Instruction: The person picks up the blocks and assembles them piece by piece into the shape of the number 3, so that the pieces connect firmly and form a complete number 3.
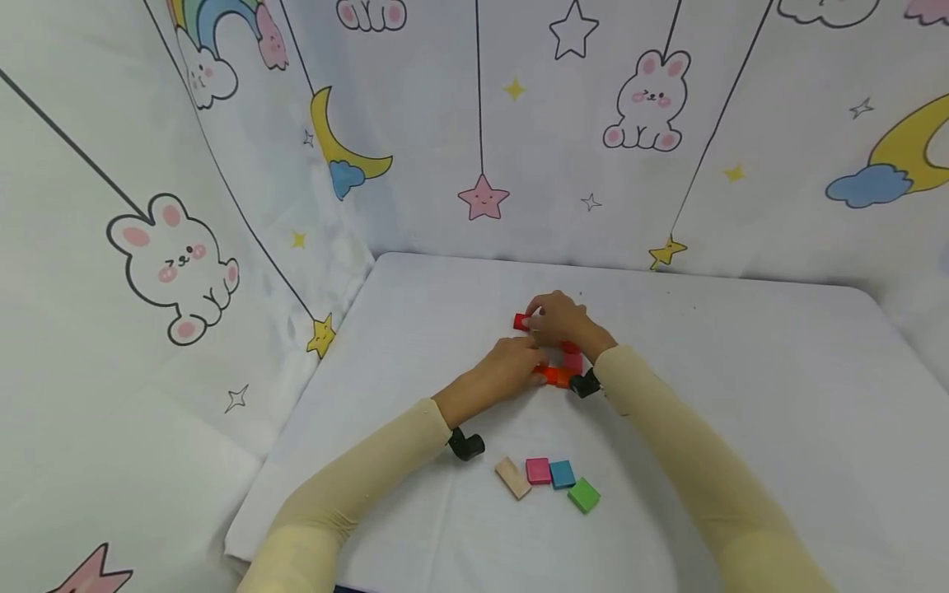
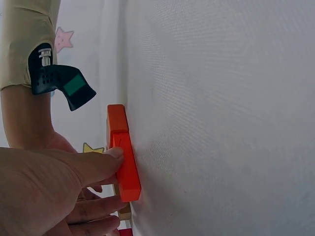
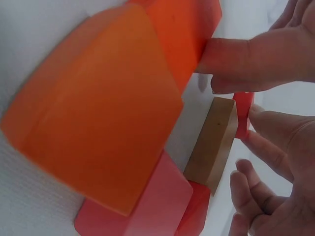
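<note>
My left hand (image 1: pixel 511 368) pinches an orange-red block (image 2: pixel 127 167), its thumb on the near face. That block touches an orange block (image 3: pixel 98 108). My right hand (image 1: pixel 559 319) pinches a small red block (image 3: pixel 242 113) between thumb and finger, with its other fingers curled loosely. Right at this block lies the end of a natural wood block (image 3: pixel 211 142), which the hands hide in the head view. A pink-red block (image 1: pixel 572 362) and another red block (image 3: pixel 196 209) continue the curved row between the orange and wood blocks.
Nearer the body lie a plain wood block (image 1: pixel 513 478), a pink block (image 1: pixel 538 471), a blue block (image 1: pixel 563 474) and a green block (image 1: pixel 584 496). A white cloth covers the table (image 1: pixel 741 428). Printed curtains (image 1: pixel 549 132) stand behind and to the left.
</note>
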Demonstrator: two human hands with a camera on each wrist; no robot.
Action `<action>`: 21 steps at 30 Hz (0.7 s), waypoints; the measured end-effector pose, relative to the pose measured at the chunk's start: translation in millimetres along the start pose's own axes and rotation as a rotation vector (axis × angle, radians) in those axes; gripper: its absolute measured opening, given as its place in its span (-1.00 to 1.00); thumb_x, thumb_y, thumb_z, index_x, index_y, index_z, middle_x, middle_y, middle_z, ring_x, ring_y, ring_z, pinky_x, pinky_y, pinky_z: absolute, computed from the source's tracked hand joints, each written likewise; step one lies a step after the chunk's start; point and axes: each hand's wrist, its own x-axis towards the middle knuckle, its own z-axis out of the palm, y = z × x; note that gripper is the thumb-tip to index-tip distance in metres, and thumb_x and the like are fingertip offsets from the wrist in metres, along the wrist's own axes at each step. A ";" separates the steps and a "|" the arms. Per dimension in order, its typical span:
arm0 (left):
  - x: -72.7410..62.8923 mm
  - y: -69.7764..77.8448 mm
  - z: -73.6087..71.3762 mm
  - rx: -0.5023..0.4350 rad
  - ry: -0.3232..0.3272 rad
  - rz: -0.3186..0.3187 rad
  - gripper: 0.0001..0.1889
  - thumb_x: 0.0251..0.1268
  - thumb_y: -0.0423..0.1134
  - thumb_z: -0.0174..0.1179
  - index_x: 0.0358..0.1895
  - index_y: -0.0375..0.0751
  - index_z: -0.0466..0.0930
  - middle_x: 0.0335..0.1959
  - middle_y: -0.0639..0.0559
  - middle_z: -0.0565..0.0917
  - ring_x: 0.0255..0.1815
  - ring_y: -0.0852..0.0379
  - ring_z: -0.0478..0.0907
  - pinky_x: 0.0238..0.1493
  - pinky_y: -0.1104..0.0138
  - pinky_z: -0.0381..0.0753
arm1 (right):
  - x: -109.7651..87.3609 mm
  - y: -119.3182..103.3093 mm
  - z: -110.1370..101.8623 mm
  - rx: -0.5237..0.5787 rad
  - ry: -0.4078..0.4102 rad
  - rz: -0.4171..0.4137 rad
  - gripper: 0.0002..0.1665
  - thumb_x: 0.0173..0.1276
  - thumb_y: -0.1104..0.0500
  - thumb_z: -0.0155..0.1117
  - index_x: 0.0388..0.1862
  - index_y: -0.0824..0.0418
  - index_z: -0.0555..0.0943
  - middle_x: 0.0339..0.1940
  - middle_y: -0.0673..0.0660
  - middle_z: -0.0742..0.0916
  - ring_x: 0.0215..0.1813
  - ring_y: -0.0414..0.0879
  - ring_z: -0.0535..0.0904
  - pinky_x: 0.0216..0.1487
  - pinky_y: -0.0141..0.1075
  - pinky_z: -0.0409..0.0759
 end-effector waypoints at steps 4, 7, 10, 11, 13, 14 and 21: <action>0.5 0.6 0.3 0.008 0.003 0.002 -0.69 0.47 -0.02 0.36 0.13 -0.06 0.75 0.07 0.00 0.70 0.10 0.07 0.61 0.14 0.20 0.63 | -0.1 -0.7 0.1 0.011 -0.022 -0.014 -0.63 0.58 0.04 0.18 0.25 0.12 0.68 0.22 0.28 0.68 0.29 0.19 0.55 0.35 0.39 0.31; 0.8 0.3 0.9 0.008 0.002 0.000 -0.69 0.48 -0.03 0.36 0.14 -0.06 0.75 0.06 0.00 0.71 0.10 0.08 0.61 0.13 0.20 0.63 | -1.7 0.0 -1.3 0.029 -0.048 -0.020 -0.61 0.56 0.07 0.17 0.25 0.12 0.68 0.26 0.29 0.67 0.32 0.21 0.53 0.40 0.50 0.22; 1.1 -0.1 2.0 0.004 -0.002 0.001 -0.70 0.49 -0.04 0.35 0.15 -0.05 0.74 0.05 -0.01 0.71 0.10 0.08 0.60 0.12 0.21 0.63 | -3.6 2.0 -2.6 0.036 -0.081 -0.022 -0.58 0.53 0.08 0.15 0.28 0.11 0.67 0.30 0.28 0.66 0.36 0.23 0.51 0.42 0.56 0.17; 1.1 -0.3 2.3 0.005 -0.007 0.001 -0.70 0.49 -0.04 0.34 0.15 -0.05 0.74 0.06 -0.01 0.70 0.11 0.08 0.60 0.12 0.21 0.63 | -4.2 2.7 -3.1 0.042 -0.088 -0.024 -0.57 0.52 0.08 0.15 0.28 0.11 0.67 0.31 0.29 0.66 0.37 0.24 0.50 0.42 0.56 0.16; 0.9 -0.7 2.6 0.000 -0.013 -0.002 -0.69 0.49 -0.03 0.34 0.16 -0.04 0.73 0.08 -0.01 0.70 0.13 0.07 0.60 0.15 0.19 0.63 | -5.1 4.3 -3.5 0.043 -0.097 -0.033 -0.56 0.51 0.09 0.14 0.29 0.11 0.67 0.32 0.28 0.66 0.37 0.24 0.50 0.41 0.56 0.17; 0.9 -0.9 2.5 -0.001 -0.012 -0.003 -0.68 0.49 -0.03 0.34 0.17 -0.04 0.73 0.10 -0.02 0.70 0.15 0.06 0.60 0.18 0.17 0.63 | -5.3 5.4 -3.5 0.043 -0.098 -0.040 -0.55 0.50 0.09 0.13 0.29 0.11 0.68 0.31 0.28 0.66 0.36 0.25 0.50 0.40 0.56 0.18; 0.1 -1.8 2.8 -0.003 -0.009 0.004 -0.67 0.48 0.00 0.34 0.18 -0.01 0.72 0.17 -0.04 0.67 0.16 0.04 0.61 0.25 0.06 0.63 | -10.0 9.9 -1.9 0.062 -0.091 -0.080 -0.60 0.54 0.12 0.15 0.26 0.13 0.70 0.30 0.31 0.67 0.35 0.26 0.52 0.39 0.58 0.19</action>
